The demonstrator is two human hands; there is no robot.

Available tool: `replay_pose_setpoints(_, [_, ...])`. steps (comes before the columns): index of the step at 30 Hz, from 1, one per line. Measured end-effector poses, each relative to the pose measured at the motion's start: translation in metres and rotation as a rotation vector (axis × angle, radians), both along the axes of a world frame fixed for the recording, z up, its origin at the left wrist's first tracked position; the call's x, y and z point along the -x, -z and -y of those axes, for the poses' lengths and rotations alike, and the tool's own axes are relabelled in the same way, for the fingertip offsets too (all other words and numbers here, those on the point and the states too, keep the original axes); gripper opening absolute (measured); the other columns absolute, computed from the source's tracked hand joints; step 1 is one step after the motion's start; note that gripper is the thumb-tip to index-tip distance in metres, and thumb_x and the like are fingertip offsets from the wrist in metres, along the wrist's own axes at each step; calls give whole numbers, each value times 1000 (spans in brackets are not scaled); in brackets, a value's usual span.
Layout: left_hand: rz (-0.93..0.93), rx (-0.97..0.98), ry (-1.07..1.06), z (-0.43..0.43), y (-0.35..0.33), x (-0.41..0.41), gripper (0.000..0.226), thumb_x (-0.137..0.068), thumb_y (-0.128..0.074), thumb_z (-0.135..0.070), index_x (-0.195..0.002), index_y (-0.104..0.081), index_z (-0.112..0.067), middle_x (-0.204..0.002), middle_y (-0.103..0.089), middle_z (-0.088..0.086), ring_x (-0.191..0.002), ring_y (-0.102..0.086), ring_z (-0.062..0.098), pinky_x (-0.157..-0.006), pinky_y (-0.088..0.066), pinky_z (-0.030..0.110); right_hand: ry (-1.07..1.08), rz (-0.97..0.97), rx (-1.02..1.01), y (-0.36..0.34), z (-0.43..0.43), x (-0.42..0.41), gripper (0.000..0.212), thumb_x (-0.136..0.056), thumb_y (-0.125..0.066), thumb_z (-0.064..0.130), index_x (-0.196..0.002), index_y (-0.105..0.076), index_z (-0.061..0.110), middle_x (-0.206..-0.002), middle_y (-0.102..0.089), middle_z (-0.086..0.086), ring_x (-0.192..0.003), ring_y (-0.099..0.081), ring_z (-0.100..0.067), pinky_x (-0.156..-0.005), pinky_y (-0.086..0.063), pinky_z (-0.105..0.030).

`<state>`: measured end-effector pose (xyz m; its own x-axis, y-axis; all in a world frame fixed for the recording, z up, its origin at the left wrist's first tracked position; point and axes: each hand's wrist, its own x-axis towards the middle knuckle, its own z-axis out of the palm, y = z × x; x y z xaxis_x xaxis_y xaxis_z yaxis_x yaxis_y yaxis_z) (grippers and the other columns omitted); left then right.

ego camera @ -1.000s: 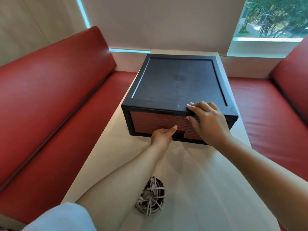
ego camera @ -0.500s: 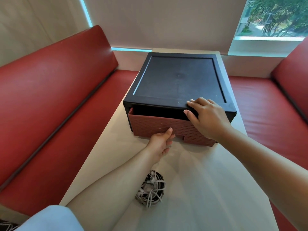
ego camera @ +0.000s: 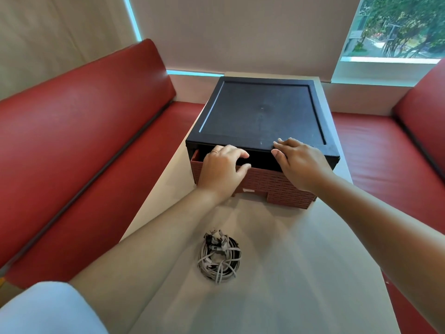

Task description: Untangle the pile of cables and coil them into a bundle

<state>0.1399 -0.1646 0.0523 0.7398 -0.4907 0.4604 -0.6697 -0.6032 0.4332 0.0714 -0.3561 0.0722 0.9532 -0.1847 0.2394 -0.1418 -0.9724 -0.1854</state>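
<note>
Two hands work the box (ego camera: 260, 116): my left hand (ego camera: 222, 169) now hooks curled fingers over the drawer (ego camera: 277, 186), newly pulled partly out; my right hand (ego camera: 301, 165) presses flat on top. Bundled cables (ego camera: 220, 257) lie on the table (ego camera: 301, 273), probably ready for stowing.

Diner-style booth: red benches (ego camera: 84, 131), table (ego camera: 289, 273), window (ego camera: 395, 27)

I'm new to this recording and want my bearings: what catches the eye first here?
A black box with a reddish-brown drawer partly open stands on the pale table; the left hand grips the drawer's top edge while the right hand rests on the box's front rim. Nearer the person, a bundle of cables lies on the table, untouched. Red benches flank the table.
</note>
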Motion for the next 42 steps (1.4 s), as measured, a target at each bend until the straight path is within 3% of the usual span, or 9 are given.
replay_pose_setpoints(2, [-14, -210, -16, -1, 7, -6, 34, -90, -64, -37, -120, -66, -23, -120, -65, -4, -117, -52, 22, -97, -34, 36, 2, -15, 1, -1, -1, 0, 47, -103, -28, 44, -140, -50, 24, -147, -45, 5, -134, -43, -17, -105, -35, -34])
replay_pose_setpoints(4, [-33, -277, -27, -2, 12, -6, 32, -93, -59, -39, -122, -64, -27, -121, -64, -5, -117, -51, 21, -98, -30, 34, 10, -21, -3, -2, -3, 1, 48, -103, -28, 44, -140, -50, 24, -146, -45, 5, -133, -43, -17, -105, -36, -35])
replay_pose_setpoints(11, [-41, -174, 9, -14, 15, 9, 18, -93, -61, -31, -107, -72, -25, -106, -69, -7, -106, -53, 19, -86, -26, 32, 24, -48, -4, -3, -4, 1, 49, -102, -27, 48, -139, -49, 26, -146, -45, 5, -130, -47, -24, -104, -38, -37])
replay_pose_setpoints(20, [-44, -134, 67, -43, 18, 40, 14, -93, -62, -29, -102, -72, -26, -102, -69, -10, -104, -51, 16, -85, -23, 32, 55, -84, -29, -4, -9, 2, 54, -100, -26, 51, -142, -46, 24, -149, -41, 5, -132, -45, -29, -109, -37, -40])
replay_pose_setpoints(29, [-66, -140, 84, -53, 16, 56, 15, -93, -61, -32, -104, -71, -29, -104, -68, -11, -107, -50, 14, -91, -26, 33, 28, -147, -21, -6, -13, 6, 59, -102, -25, 48, -150, -30, 14, -158, -25, 0, -147, -18, -21, -120, -13, -38])
replay_pose_setpoints(34, [-5, -7, 139, -68, 15, 55, 32, -89, -64, -36, -119, -66, -25, -117, -66, -9, -116, -51, 13, -103, -33, 34, 29, -187, -137, -15, -15, 8, 58, -101, -35, 45, -150, -30, 15, -157, -28, -2, -148, -14, -23, -118, -16, -40])
replay_pose_setpoints(36, [50, 108, 87, -80, 14, 60, 28, -90, -58, -39, -113, -66, -24, -111, -64, -11, -112, -49, 8, -99, -33, 27, -6, 55, -175, -16, -30, 29, 47, -99, -47, 37, -141, -47, 16, -142, -48, -2, -137, -35, -23, -111, -31, -36])
replay_pose_setpoints(39, [-7, 214, 11, -105, 23, 70, 14, -91, -54, -32, -93, -63, -23, -91, -59, -13, -91, -51, 6, -84, -37, 20, -210, 442, -317, -5, -68, 78, 13, -92, -61, 13, -101, -70, 14, -100, -62, 2, -91, -57, -12, -80, -46, -21])
replay_pose_setpoints(42, [-229, 192, -45, -123, 46, 80, 7, -91, -60, -20, -86, -61, -25, -85, -57, -15, -83, -54, 4, -74, -39, 14, -326, 337, -352, 33, -98, 115, 7, -88, -65, 8, -87, -69, 14, -87, -58, 7, -74, -54, -5, -67, -41, -13])
